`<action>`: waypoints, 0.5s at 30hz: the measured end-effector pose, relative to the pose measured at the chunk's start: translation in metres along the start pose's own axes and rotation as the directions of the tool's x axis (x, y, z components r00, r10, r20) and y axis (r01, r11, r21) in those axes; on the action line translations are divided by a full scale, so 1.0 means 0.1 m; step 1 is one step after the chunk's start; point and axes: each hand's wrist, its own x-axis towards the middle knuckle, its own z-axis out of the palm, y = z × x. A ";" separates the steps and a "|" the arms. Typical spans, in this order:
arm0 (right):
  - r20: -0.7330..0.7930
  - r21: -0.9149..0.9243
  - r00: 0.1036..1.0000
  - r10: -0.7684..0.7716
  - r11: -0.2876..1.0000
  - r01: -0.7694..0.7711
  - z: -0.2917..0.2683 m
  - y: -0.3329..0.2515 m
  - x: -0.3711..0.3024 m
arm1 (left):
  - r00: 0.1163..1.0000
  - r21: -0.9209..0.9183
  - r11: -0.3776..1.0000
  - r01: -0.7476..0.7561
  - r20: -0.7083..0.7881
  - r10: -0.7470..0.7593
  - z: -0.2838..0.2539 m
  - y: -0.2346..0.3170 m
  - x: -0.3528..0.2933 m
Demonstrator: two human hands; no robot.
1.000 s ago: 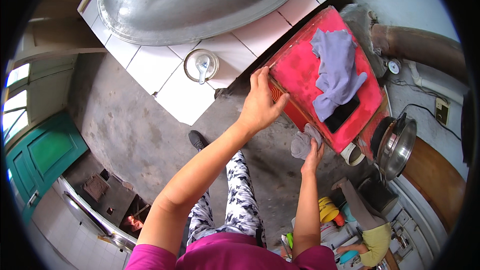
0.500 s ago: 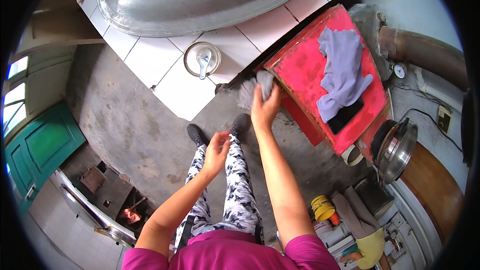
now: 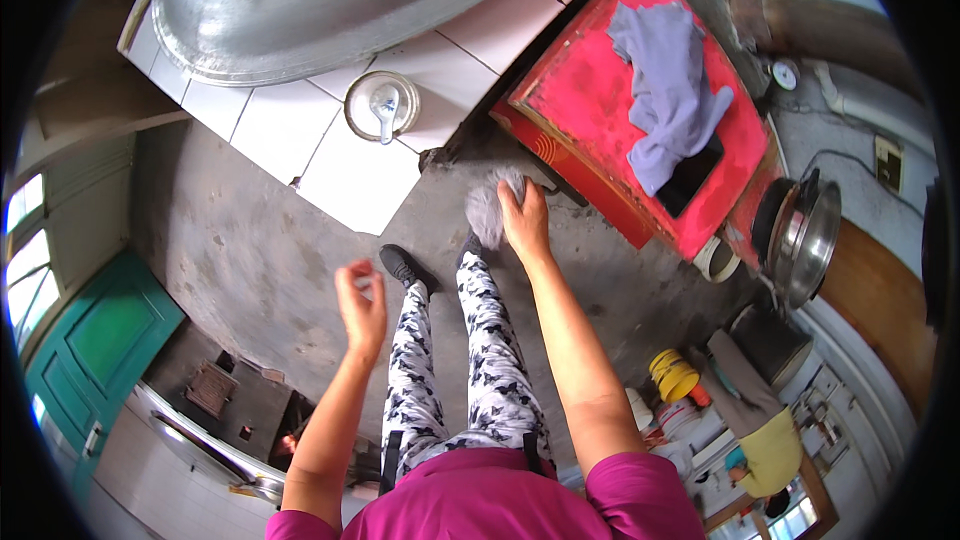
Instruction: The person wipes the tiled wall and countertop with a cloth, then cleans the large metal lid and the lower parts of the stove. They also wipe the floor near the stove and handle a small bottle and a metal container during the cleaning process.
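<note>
My right hand (image 3: pixel 528 222) is closed on a fuzzy grey wad (image 3: pixel 488 210), held over the floor between the tiled counter and the red-topped cabinet. Its exact kind I cannot make out. Over the floor to the left hangs my left hand (image 3: pixel 360 308), slightly blurred. Its fingers are loosely curled and apart, with nothing visible in them. On the white tiled counter (image 3: pixel 362 180) a round tin-like container (image 3: pixel 352 118) has a white spoon (image 3: pixel 386 116) lying on top. A large metal lid (image 3: pixel 330 10) covers the counter's far part.
A grey-purple cloth (image 3: pixel 665 90) and a black phone-like slab (image 3: pixel 690 177) lie on the red cabinet top (image 3: pixel 580 70) at right. Metal pans (image 3: pixel 805 240) stand beside it. A yellow container (image 3: pixel 674 376) is at lower right, a green door (image 3: pixel 105 325) at left.
My right hand has drawn the grey wad back from the cabinet's corner, toward me. My left hand has swung left. The view has shifted, and more of the cabinet's red front shows.
</note>
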 end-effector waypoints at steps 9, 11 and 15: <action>-0.362 0.350 0.931 -0.048 0.919 0.183 0.83 -1.07 0.11 | 0.904 0.775 0.475 -0.417 0.302 0.301 -0.73 0.63 1.44; -0.265 0.423 0.964 0.021 0.901 0.096 1.13 -1.04 -0.37 | 0.907 0.793 0.446 -0.415 0.320 0.275 -0.75 0.58 1.47; 0.163 0.301 0.985 0.057 0.948 -0.105 1.40 -0.89 -1.43 | 0.912 0.841 0.356 -0.408 0.357 0.202 -0.75 0.66 1.44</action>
